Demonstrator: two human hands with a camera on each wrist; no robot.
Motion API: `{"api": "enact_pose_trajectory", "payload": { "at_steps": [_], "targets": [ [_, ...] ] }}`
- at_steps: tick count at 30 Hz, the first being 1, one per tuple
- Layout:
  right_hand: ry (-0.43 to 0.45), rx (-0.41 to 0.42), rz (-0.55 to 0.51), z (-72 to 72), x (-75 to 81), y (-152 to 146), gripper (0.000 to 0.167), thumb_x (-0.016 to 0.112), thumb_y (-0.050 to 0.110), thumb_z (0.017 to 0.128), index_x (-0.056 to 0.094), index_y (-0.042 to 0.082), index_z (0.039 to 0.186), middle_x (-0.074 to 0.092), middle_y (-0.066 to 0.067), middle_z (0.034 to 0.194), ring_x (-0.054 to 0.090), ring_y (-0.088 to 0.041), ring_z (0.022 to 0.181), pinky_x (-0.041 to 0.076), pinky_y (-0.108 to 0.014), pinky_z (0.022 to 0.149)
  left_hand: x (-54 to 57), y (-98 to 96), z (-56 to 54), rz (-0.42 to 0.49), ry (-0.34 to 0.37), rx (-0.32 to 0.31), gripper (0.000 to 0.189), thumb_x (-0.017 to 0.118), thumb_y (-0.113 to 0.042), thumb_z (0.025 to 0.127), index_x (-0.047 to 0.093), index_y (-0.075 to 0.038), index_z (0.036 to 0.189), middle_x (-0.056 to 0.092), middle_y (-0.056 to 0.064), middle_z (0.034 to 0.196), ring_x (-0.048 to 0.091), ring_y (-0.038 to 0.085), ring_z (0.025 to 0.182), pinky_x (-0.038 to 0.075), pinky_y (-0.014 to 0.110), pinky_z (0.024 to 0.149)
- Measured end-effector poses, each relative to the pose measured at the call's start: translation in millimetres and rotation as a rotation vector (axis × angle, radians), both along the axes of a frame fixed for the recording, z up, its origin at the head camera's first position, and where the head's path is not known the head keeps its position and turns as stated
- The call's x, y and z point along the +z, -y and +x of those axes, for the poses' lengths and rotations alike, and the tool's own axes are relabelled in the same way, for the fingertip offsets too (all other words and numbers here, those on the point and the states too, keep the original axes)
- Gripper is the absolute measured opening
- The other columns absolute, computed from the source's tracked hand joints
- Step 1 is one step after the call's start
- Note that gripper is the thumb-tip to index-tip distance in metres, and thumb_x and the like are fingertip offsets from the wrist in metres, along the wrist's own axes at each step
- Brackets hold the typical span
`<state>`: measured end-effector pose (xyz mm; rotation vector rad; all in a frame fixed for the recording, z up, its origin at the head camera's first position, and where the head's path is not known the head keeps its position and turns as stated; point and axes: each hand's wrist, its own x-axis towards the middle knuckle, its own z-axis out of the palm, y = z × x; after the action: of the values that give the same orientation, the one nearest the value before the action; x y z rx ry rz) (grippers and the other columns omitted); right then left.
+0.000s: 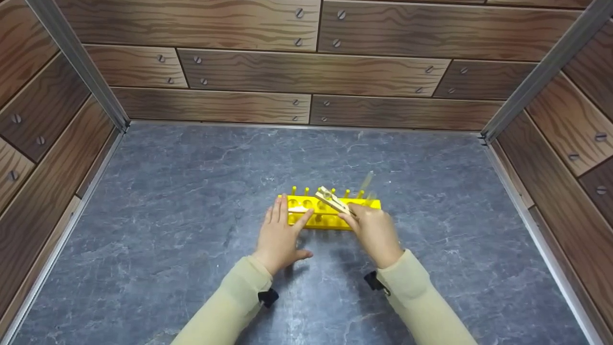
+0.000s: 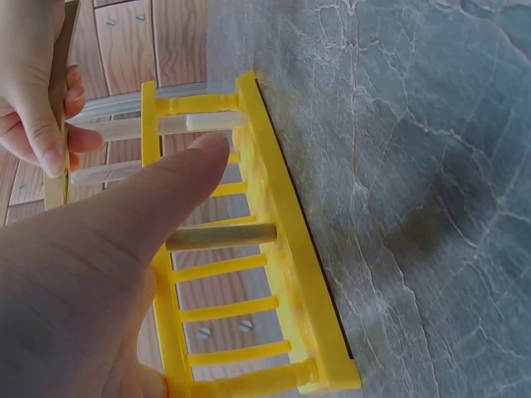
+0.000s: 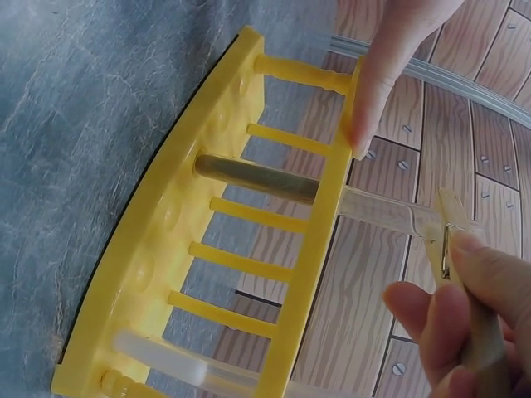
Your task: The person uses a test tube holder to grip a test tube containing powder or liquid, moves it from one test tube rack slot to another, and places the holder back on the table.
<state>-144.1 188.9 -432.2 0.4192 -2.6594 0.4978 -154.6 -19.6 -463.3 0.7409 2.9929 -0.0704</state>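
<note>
A yellow test tube rack (image 1: 335,227) stands on the grey marbled surface. My left hand (image 1: 278,239) rests at its left end, fingers straight and spread over the top plate. My right hand (image 1: 378,235) grips a wooden test tube clamp (image 1: 330,199) by its handles, over the rack. In the right wrist view the clamp's front end lies at the upper part of a glass test tube (image 3: 257,178) with brownish liquid; I cannot tell whether it is closed round the glass. That tube stands in the rack, its foot in the lower shelf.
Towards the rack's right end stands another tube (image 3: 174,361) with whitish contents. Thin yellow pegs (image 1: 294,190) rise along the back edge. Wood-patterned walls (image 1: 306,72) with metal corner strips enclose the surface at the back and both sides.
</note>
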Motion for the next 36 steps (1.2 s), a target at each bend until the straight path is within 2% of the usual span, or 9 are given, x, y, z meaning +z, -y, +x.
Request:
{"api": "enact_pose_trajectory", "payload": {
  "at_steps": [17,21,36],
  "targets": [
    [0.013,0.005,0.014,0.3,-3.3,0.3,0.023,0.069,0.025,0.084,0.058,0.010,0.070,0.049,0.002,0.054,0.041,-0.011,0.044,0.039,-0.027,0.043,0.6,0.0,0.7,0.004,-0.002,0.004,0.094,0.056,-0.073,0.073,0.018,-0.033,0.149,0.005,0.033,0.148,0.008,0.042,0.138,0.018,0.050,0.110],
    [0.034,-0.001,-0.002,0.3,-4.4,0.1,0.026,0.068,0.026,0.085,0.055,0.011,0.068,0.044,0.004,0.053,0.038,-0.011,0.044,0.038,-0.027,0.043,0.1,-0.4,0.6,0.001,-0.004,0.002,0.094,0.056,-0.073,0.073,0.019,-0.033,0.149,0.006,0.033,0.148,0.009,0.042,0.138,0.019,0.049,0.109],
    [0.086,-0.031,0.006,1.3,-4.1,1.7,0.026,0.066,0.028,0.086,0.056,0.011,0.069,0.045,0.004,0.054,0.038,-0.011,0.045,0.037,-0.027,0.043,-1.7,-0.9,0.2,-0.004,-0.006,0.005,0.095,0.056,-0.073,0.072,0.018,-0.034,0.149,0.006,0.033,0.148,0.009,0.042,0.138,0.018,0.049,0.109]
  ]
}}
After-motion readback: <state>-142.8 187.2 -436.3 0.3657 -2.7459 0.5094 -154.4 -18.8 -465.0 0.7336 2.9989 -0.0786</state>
